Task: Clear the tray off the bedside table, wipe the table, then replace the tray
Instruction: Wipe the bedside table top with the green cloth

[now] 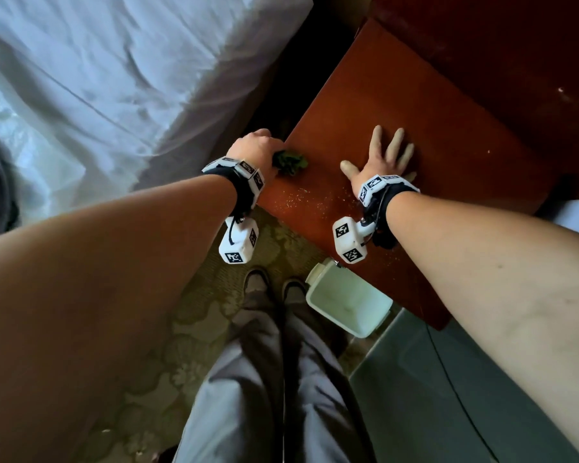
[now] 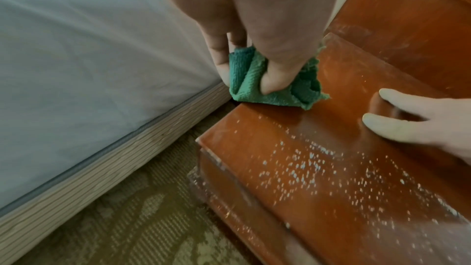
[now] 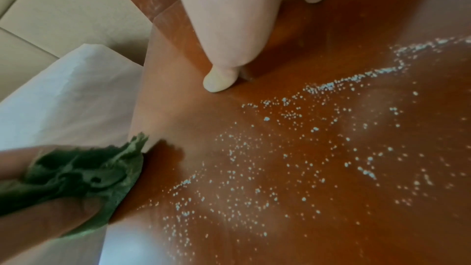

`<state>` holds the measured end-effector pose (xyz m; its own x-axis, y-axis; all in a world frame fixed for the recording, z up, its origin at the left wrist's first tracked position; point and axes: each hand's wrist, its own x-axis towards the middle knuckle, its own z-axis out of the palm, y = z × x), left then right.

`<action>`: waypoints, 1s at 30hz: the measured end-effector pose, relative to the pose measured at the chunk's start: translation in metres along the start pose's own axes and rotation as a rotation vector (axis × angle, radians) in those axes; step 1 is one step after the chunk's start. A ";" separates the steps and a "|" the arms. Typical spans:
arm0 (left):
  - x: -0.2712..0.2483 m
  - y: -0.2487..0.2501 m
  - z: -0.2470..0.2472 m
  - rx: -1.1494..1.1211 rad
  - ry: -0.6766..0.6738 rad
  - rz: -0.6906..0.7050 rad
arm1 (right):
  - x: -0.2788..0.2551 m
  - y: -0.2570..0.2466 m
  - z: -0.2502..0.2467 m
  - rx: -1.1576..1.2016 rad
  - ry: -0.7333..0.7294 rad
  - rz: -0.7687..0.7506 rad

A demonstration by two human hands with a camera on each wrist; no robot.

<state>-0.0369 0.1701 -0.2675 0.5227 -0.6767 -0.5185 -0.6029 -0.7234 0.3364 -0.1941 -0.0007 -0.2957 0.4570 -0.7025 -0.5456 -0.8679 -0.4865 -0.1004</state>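
The reddish-brown bedside table [image 1: 415, 135] has no tray on its top. A crumpled green cloth [image 1: 290, 161] [image 2: 275, 86] [image 3: 84, 178] lies at the table's left edge, beside the bed. My left hand [image 1: 254, 145] [image 2: 254, 53] grips it, thumb and fingers curled into the folds. Flat on the tabletop to the right lies my right hand [image 1: 386, 155] [image 2: 418, 124], its fingers [image 3: 219, 82] spread and straight. White droplets [image 2: 318, 168] [image 3: 280, 158] speckle the wood in front of both hands. No tray shows in any view.
A white-sheeted bed [image 1: 107, 78] [image 2: 76, 67] runs close along the table's left side. A white plastic container [image 1: 348, 297] stands on the floor by the table's near corner, beside my feet. Patterned carpet [image 2: 127, 219] covers the floor. A grey surface [image 1: 465, 396] fills the lower right.
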 end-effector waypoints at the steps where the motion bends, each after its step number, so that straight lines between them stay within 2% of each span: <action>1: -0.007 -0.002 0.003 0.000 -0.005 -0.006 | 0.000 -0.001 -0.001 -0.003 -0.004 -0.001; 6: -0.038 -0.007 0.021 0.041 -0.019 -0.018 | -0.001 -0.002 -0.002 -0.032 -0.021 0.002; 10: -0.052 -0.005 0.034 0.020 -0.025 -0.077 | -0.002 -0.002 -0.002 -0.037 -0.018 -0.005; 18: -0.064 0.009 0.056 -0.146 0.002 -0.167 | -0.001 -0.004 -0.001 -0.039 -0.023 0.012; 22: -0.062 0.007 0.046 -0.210 0.067 -0.176 | -0.002 -0.003 -0.001 -0.033 -0.018 0.010; 26: -0.048 -0.008 0.019 -0.257 0.244 -0.262 | -0.002 -0.004 -0.001 -0.026 -0.012 0.009; 30: -0.037 -0.012 0.009 -0.230 0.228 -0.271 | -0.002 -0.003 0.000 -0.023 -0.014 0.008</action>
<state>-0.0542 0.2050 -0.2593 0.7794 -0.4522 -0.4336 -0.2888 -0.8735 0.3919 -0.1920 0.0023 -0.2938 0.4469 -0.6996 -0.5576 -0.8668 -0.4927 -0.0767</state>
